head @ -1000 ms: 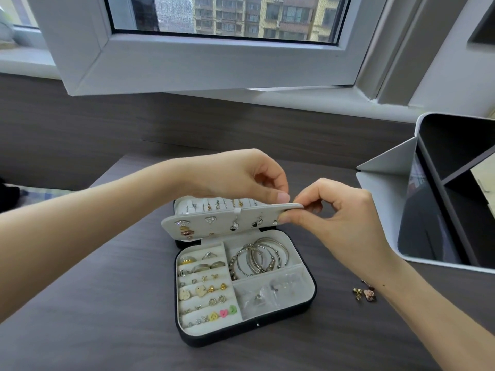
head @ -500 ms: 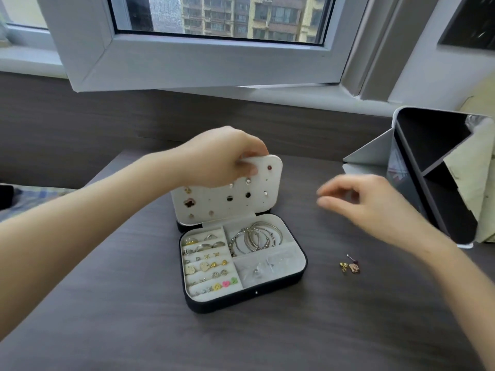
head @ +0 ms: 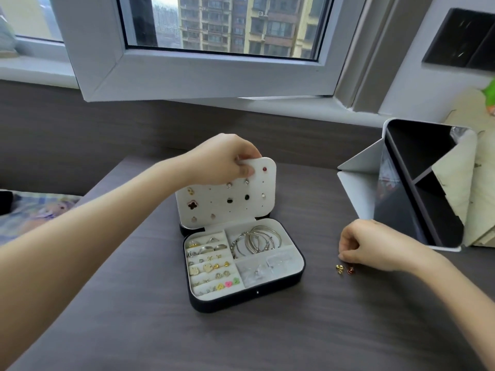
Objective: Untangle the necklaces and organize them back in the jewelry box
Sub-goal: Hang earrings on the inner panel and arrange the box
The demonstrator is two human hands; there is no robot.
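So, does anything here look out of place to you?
Yes: a few small gold and red jewelry pieces lie loose on the table, right of the jewelry box, while the rest sits in compartments. The right hand is at them; the left hand holds up the earring panel.

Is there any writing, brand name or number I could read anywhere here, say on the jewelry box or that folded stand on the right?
None can be read.
Jewelry box: no lettering shows; only a tiny pale dot on its front edge.
Earring panel held by the left hand: studs only.
Folded stand: plain.
Small earrings at the right hand: too small to show marks.
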